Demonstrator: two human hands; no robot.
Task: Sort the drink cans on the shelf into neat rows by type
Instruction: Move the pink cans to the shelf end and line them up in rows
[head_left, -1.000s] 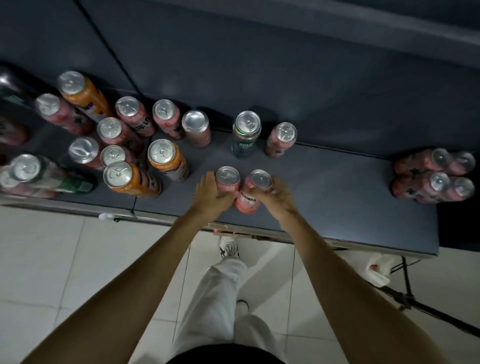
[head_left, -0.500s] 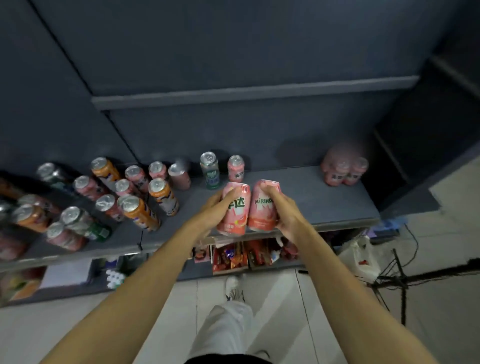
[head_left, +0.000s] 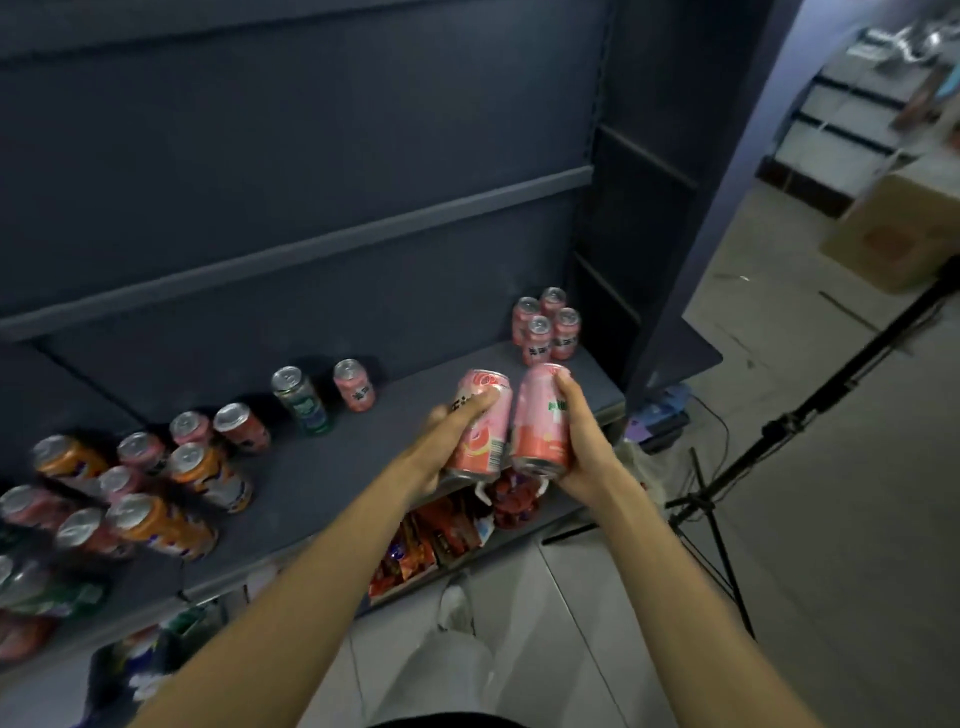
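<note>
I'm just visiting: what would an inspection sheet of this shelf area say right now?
Surface: dark shelf, bare in the middle.
Job's things: two pink cans, one in the left hand, one in the right hand; four pink cans grouped at the far right; mixed cans crowded at the left.
Clutter: snack packets on the lower shelf.
Hands: each grips one can.
Cables: a cable on the floor.
Surroundings: tripod, cardboard box.
</note>
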